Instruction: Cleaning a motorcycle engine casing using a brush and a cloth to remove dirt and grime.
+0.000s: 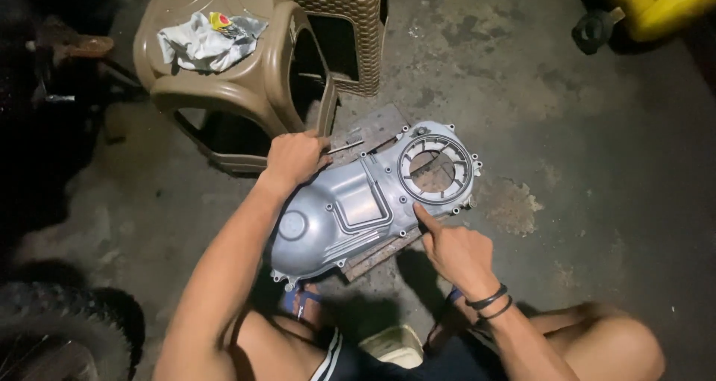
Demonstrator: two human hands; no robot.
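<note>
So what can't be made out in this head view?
- Underside of the silver engine cover: it lies face up on a wooden board.
- What the left hand grips at the cover's edge: its fingers hide it.
- Left side of the scene: too dark; a tyre is cut off by the frame.
- Rag on the brown stool: crumpled, details too small.
- Right hand: only its forefinger touches the cover.

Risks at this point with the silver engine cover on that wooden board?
1. The silver cover overhangs the small wooden board at both ends; with the left hand on its upper edge and only the right hand's index finger at the lower rim, it could rock or slide onto the concrete floor.
2. A thin metal rod lies loose beside the left hand and could roll away.
3. Dim light may hide small parts.
</note>
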